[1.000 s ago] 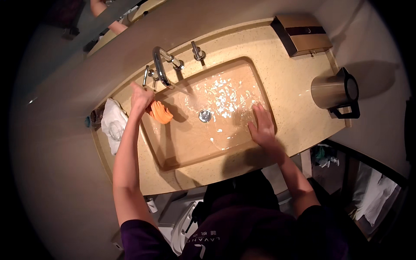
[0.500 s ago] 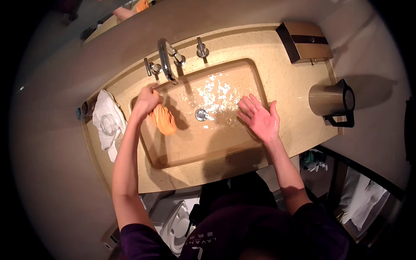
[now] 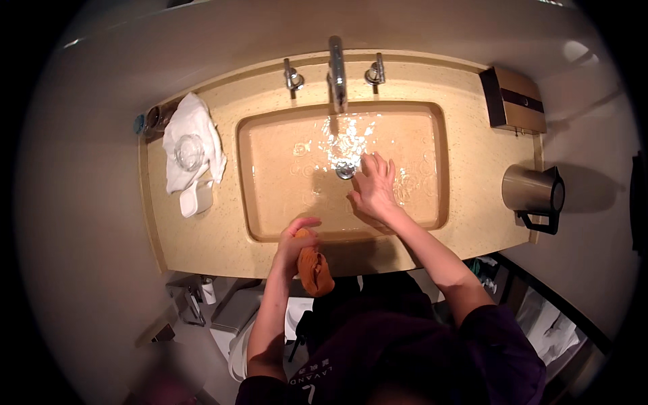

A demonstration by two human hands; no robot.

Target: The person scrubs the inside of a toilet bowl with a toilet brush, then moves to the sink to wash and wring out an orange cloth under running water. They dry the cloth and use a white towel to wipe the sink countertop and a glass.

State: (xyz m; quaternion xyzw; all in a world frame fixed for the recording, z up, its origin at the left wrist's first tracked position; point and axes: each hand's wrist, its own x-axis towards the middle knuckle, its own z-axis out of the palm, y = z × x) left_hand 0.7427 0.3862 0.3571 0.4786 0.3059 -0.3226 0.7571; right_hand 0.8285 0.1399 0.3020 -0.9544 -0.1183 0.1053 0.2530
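At the front edge of the sink (image 3: 443, 175), my left hand (image 3: 290, 247) is closed around a bunched orange cloth (image 3: 316, 275). The cloth's lower end hangs out over the counter's front edge. My right hand (image 3: 376, 193) reaches over the shallow, rippling water with its fingers apart and nothing in them. Its fingertips are close beside the round metal drain stopper (image 3: 345, 170); whether they touch it I cannot tell. Above the back of the sink rises a chrome faucet (image 3: 337, 75).
Lever handles (image 3: 293, 77) flank the faucet. On the left counter lie a white towel (image 3: 177, 174) with a clear glass (image 3: 189, 152) on it and a white cup (image 3: 196, 198). A brown box (image 3: 516, 101) and a steel kettle (image 3: 530, 189) stand on the right.
My left hand has brought the cloth from the sink's left side to its front edge. The right hand has gone from palm up at the right to beside the stopper. The view has shifted.
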